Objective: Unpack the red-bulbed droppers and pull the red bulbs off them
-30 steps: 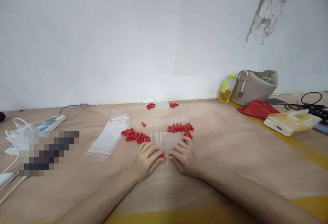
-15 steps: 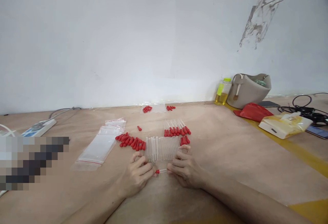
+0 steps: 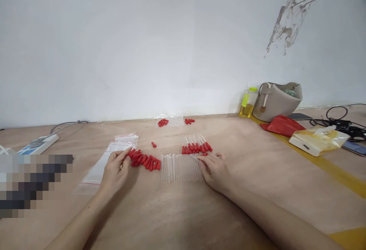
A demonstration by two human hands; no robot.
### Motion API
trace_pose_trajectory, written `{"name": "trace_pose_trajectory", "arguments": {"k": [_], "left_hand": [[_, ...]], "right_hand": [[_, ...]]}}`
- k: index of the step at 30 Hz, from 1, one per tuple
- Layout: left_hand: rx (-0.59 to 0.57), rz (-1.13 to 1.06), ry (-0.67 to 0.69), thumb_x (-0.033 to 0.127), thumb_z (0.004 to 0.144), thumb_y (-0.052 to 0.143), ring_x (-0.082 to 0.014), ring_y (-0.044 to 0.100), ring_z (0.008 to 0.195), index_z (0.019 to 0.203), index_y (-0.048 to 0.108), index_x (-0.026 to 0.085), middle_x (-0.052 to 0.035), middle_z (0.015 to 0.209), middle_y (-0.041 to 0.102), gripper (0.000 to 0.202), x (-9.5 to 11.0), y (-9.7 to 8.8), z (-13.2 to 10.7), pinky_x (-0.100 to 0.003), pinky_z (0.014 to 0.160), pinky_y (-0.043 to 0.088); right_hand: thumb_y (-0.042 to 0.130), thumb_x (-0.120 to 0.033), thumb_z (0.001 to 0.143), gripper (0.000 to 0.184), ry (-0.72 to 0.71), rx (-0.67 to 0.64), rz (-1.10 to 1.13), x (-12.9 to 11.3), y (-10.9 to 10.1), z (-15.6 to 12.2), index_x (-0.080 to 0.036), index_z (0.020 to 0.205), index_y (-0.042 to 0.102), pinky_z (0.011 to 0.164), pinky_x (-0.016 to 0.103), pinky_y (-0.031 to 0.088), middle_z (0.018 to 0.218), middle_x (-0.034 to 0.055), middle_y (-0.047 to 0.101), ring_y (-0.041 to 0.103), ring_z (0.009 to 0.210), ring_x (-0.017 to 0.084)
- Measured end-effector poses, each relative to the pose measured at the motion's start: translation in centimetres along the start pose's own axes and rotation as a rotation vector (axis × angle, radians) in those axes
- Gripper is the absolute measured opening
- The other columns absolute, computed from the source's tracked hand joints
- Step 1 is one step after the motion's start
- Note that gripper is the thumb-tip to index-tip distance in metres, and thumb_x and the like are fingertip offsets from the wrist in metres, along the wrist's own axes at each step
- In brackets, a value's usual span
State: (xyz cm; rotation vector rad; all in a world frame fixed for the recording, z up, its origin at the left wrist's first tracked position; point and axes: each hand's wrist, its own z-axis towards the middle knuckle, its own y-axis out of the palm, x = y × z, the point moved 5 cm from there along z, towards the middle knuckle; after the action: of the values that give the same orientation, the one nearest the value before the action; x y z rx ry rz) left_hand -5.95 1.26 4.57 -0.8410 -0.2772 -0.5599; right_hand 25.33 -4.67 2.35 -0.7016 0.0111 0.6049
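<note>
My left hand (image 3: 116,169) lies on the table over the clear zip bags (image 3: 98,168). Its fingers are stretched out, and the fingertips touch the left end of a pile of loose red rubber caps (image 3: 144,161). My right hand (image 3: 215,168) rests flat at the right end of a row of clear plastic tubes (image 3: 178,168). Its fingers are extended, and the tips sit just below several capped droppers (image 3: 197,146). I see nothing gripped in either hand.
One red cap (image 3: 153,144) lies alone, and more caps on a clear bag (image 3: 171,121) sit by the wall. A power strip (image 3: 38,144) is at the left. At the right stand a yellow bottle (image 3: 247,102), a beige bag (image 3: 278,100), a red pouch (image 3: 281,125), a yellow packet (image 3: 317,140) and cables (image 3: 344,122).
Both hands held one capped dropper in front of the tube row. That dropper is gone from there. My left hand moved left to the red caps, and my right hand moved up to the capped droppers.
</note>
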Motion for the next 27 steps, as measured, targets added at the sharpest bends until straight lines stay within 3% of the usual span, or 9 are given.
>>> {"name": "trace_pose_trajectory", "arguments": {"k": [4, 7, 17, 24, 27], "left_hand": [[-0.002, -0.004, -0.096, 0.036, 0.077, 0.046, -0.0147, 0.055, 0.068, 0.106, 0.055, 0.02, -0.0032, 0.087, 0.058, 0.034, -0.9, 0.1, 0.2, -0.026, 0.059, 0.046], [-0.026, 0.022, -0.092, 0.038, 0.076, 0.05, -0.0142, 0.055, 0.065, 0.098, 0.056, 0.02, -0.0018, 0.086, 0.06, 0.029, -0.8, 0.5, 0.3, -0.024, 0.054, 0.043], [-0.135, 0.113, 0.252, 0.036, 0.079, 0.049, -0.0184, 0.057, 0.078, 0.084, 0.061, 0.021, -0.0028, 0.084, 0.064, 0.02, 0.5, 2.6, 0.1, -0.03, 0.073, 0.043], [0.003, 0.139, 0.265, 0.033, 0.08, 0.05, -0.0175, 0.055, 0.079, 0.08, 0.063, 0.02, -0.0026, 0.084, 0.064, 0.018, 1.9, 0.8, -0.3, -0.03, 0.076, 0.04], [-0.017, 0.156, 0.245, 0.034, 0.08, 0.049, -0.0185, 0.055, 0.08, 0.078, 0.063, 0.022, -0.0017, 0.082, 0.065, 0.019, 3.4, 0.8, 0.1, -0.032, 0.077, 0.038]], "right_hand": [[0.044, -0.016, 0.082, 0.019, -0.037, 0.057, -0.07, 0.2, 0.3, 0.2, -0.018, 0.078, 0.063, 0.071, 0.03, 0.025, 0.066, 0.0021, 0.064, 0.052, 0.064, 0.013], [0.046, -0.017, 0.081, 0.018, -0.072, 0.071, -0.106, 0.2, 0.7, 0.1, -0.019, 0.075, 0.064, 0.071, 0.031, 0.025, 0.058, 0.0006, 0.06, 0.05, 0.063, 0.013], [0.055, -0.037, 0.077, 0.019, -0.15, -0.09, -0.009, -0.4, 1.5, -0.5, -0.022, 0.085, 0.065, 0.077, 0.035, 0.024, 0.066, 0.0012, 0.059, 0.046, 0.067, 0.015], [0.057, -0.044, 0.074, 0.028, -0.142, -0.156, -0.002, -0.2, 1.7, -0.6, -0.021, 0.089, 0.064, 0.079, 0.037, 0.024, 0.072, 0.0023, 0.058, 0.046, 0.072, 0.016], [0.057, -0.046, 0.073, 0.029, -0.129, -0.188, -0.014, -0.1, 1.7, -0.6, -0.023, 0.09, 0.064, 0.079, 0.036, 0.024, 0.074, 0.0019, 0.057, 0.046, 0.074, 0.016]]}}
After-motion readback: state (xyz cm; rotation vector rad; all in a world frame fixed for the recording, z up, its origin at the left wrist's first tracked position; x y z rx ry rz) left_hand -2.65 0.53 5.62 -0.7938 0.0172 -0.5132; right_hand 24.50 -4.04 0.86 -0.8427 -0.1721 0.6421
